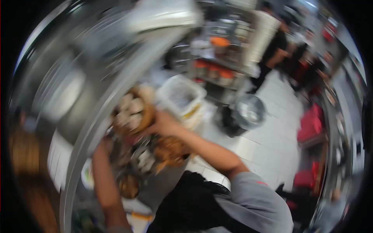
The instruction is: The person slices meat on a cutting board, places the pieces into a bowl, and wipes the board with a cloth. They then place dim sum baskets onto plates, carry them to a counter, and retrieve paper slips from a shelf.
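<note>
A round bamboo steamer basket [148, 113] holds several pale dumplings [130, 110] and is tilted towards me. My right hand [162, 123] grips its right side, the fingers closed around the rim. My left hand [105, 140] reaches up near the basket's lower left side, beside the metal shelf edge. Blur and the shelf hide its fingers, so whether it touches the basket does not show. Below the basket stand a metal bowl with pale pieces [144, 160], a heap of glossy brown food [171, 150] and a smaller bowl of brownish food [129, 185].
A metal shelf edge [91, 128] slants close along my left. Beyond the basket sits a white plastic tub [182, 93]. A rack [217, 62] with containers, a lined bin [250, 110] and red seats [311, 124] stand further off. Other people [272, 50] are at the back right.
</note>
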`<state>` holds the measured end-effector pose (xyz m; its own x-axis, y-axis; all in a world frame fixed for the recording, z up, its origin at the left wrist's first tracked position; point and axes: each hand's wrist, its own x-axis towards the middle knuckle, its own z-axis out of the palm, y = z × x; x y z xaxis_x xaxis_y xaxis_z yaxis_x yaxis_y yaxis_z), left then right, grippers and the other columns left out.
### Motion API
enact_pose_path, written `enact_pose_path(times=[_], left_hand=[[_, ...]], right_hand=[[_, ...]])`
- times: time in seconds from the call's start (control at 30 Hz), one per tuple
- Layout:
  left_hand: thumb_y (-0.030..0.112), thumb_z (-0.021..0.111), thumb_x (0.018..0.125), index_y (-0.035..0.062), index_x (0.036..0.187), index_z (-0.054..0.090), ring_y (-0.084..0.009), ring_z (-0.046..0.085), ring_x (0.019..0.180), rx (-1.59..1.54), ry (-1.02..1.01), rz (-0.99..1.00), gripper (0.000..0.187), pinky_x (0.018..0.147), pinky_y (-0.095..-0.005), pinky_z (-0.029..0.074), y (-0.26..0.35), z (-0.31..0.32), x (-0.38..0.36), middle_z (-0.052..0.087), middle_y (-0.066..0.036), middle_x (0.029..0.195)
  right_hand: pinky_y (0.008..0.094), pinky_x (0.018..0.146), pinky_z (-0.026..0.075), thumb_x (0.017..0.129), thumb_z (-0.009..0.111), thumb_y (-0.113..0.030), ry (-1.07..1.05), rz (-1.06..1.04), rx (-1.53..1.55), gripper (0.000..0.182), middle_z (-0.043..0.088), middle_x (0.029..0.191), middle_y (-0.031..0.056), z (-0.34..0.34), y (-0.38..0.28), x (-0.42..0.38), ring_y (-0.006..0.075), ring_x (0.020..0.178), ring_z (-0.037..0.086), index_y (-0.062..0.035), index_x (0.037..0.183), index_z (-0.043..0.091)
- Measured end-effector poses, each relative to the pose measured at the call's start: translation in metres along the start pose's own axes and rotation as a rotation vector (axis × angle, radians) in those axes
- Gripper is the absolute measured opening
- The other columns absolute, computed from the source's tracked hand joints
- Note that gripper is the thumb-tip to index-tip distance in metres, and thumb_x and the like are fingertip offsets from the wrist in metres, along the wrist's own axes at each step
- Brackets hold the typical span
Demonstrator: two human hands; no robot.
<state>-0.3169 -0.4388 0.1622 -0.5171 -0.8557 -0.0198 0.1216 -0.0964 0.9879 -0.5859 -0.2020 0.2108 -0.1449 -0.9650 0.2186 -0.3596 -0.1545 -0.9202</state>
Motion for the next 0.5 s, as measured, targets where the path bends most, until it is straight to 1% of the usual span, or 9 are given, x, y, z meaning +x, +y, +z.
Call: enact_pose_path(times=[0.07,0.1,0.13,0.2,0.23,0.3,0.33,0.43,0.5], left_hand=[[0.041,0.056,0.098,0.0026,0.134,0.052,-0.0246,0.054,0.122,-0.211,0.040,0.128,0.052,0.104,-0.0354,0.044,-0.050,-0.051,-0.026,0.054,-0.013,0.135],[0.028,0.062,0.097,0.0057,0.135,0.052,-0.0194,0.053,0.120,0.064,0.135,-0.048,0.045,0.102,-0.0321,0.046,0.014,0.018,-0.078,0.054,-0.008,0.134],[0.034,0.058,0.099,0.0052,0.134,0.052,-0.0199,0.053,0.120,0.310,-0.030,-0.015,0.046,0.102,-0.0336,0.045,0.008,0.010,-0.085,0.054,-0.007,0.134],[0.049,0.046,0.101,0.0055,0.143,0.045,-0.0213,0.045,0.130,0.333,0.010,-0.100,0.061,0.110,-0.0344,0.035,0.070,0.046,-0.159,0.048,-0.011,0.141],[0.054,0.043,0.100,0.0057,0.146,0.041,-0.0214,0.041,0.134,0.333,-0.002,-0.129,0.067,0.113,-0.0343,0.031,0.086,0.045,-0.192,0.045,-0.013,0.145],[0.058,0.040,0.100,0.0073,0.149,0.037,-0.0214,0.033,0.140,0.314,0.005,0.005,0.071,0.115,-0.0336,0.026,0.100,0.043,-0.250,0.037,-0.013,0.151],[0.060,0.040,0.099,0.0050,0.148,0.038,-0.0212,0.031,0.141,0.212,-0.024,-0.053,0.074,0.115,-0.0336,0.027,0.091,0.021,-0.274,0.034,-0.012,0.153],[0.063,0.042,0.097,0.0032,0.139,0.050,-0.0195,0.049,0.125,0.173,0.291,-0.245,0.074,0.108,-0.0306,0.034,0.102,0.000,-0.365,0.051,-0.011,0.141],[0.066,0.042,0.095,0.0054,0.140,0.050,-0.0202,0.051,0.124,0.175,0.393,-0.324,0.076,0.108,-0.0319,0.035,0.078,-0.048,-0.415,0.053,-0.011,0.138]], right_hand=[[0.0357,0.098,0.049,0.065,0.089,-0.014,-0.146,0.081,0.106,0.082,0.064,0.120,0.0140,0.005,-0.049,-0.025,0.0231,0.109,0.062,0.0030,0.132,0.046],[0.0365,0.099,0.049,0.068,0.086,-0.005,-0.126,-0.005,0.163,0.074,0.064,0.118,0.0133,0.030,-0.010,-0.026,0.0225,0.110,0.061,0.0025,0.131,0.048],[0.0367,0.100,0.049,0.069,0.084,0.000,-0.151,0.009,0.220,0.073,0.063,0.119,0.0124,0.043,-0.025,-0.041,0.0210,0.111,0.061,0.0020,0.132,0.046],[0.0355,0.098,0.050,0.069,0.084,0.001,-0.248,0.140,0.243,0.074,0.061,0.124,0.0115,0.071,-0.043,-0.067,0.0195,0.112,0.060,0.0020,0.132,0.044],[0.0365,0.101,0.049,0.065,0.086,-0.001,-0.298,0.240,0.361,0.096,0.055,0.132,0.0144,0.089,-0.057,-0.079,0.0231,0.122,0.055,-0.0009,0.144,0.031],[0.0386,0.102,0.050,0.064,0.085,0.003,-0.370,0.173,0.470,0.101,0.050,0.137,0.0133,0.119,-0.069,-0.108,0.0255,0.124,0.053,-0.0028,0.147,0.026],[0.0386,0.102,0.050,0.064,0.085,0.003,-0.405,0.165,0.470,0.101,0.050,0.137,0.0133,0.142,-0.075,-0.117,0.0255,0.124,0.053,-0.0028,0.147,0.026],[0.0400,0.097,0.054,0.067,0.083,0.006,-0.618,0.283,0.508,0.104,0.046,0.139,0.0151,0.208,-0.074,-0.148,0.0280,0.125,0.052,-0.0044,0.150,0.020],[0.0367,0.091,0.057,0.066,0.086,-0.002,-0.731,0.302,0.455,0.106,0.044,0.142,0.0163,0.261,-0.079,-0.159,0.0254,0.126,0.051,-0.0033,0.150,0.021]])
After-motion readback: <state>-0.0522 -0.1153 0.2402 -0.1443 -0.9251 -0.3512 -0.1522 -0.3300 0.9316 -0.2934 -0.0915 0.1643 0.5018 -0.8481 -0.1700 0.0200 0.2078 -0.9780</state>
